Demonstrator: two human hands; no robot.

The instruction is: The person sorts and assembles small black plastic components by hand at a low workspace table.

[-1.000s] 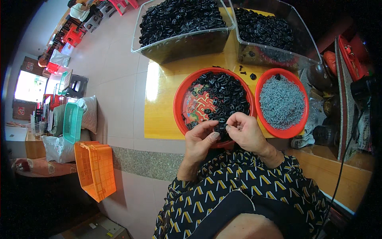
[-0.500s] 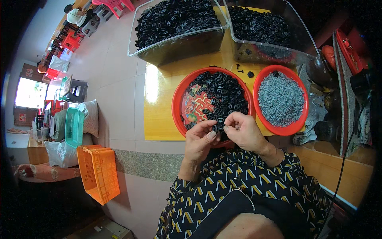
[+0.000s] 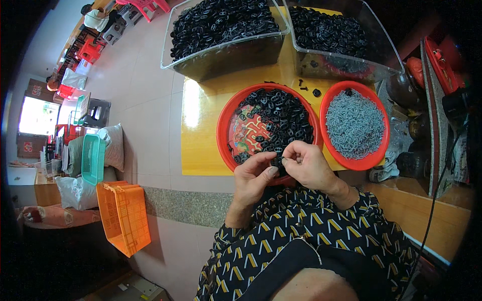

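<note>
My left hand [image 3: 253, 177] is over the near rim of the red bowl [image 3: 225, 108], thumb and forefinger apart, no part visible between them. Close beside it my right hand [image 3: 311, 165] has its thumb and forefinger pinched together; a small dark bit shows at the tips, too small to name. Beneath and beyond both hands lies a heap of small black oval plastic parts [image 3: 286, 118] with two openings each, over the bowl's patterned bottom. To the right, a second red bowl [image 3: 385, 138] is filled with grey screws [image 3: 354, 125].
Two clear plastic bins [image 3: 226, 62] [image 3: 331, 67] of black parts stand at the back of the yellow table [image 3: 201, 150]. A few loose black pieces [image 3: 316, 93] lie between bowls and bins. An orange crate [image 3: 125, 218] sits on the floor at left. Far off, a person [image 3: 95, 19] sits.
The black oval part that showed between my left thumb and forefinger is no longer visible there, and those fingers are further apart. My right hand has barely moved.
</note>
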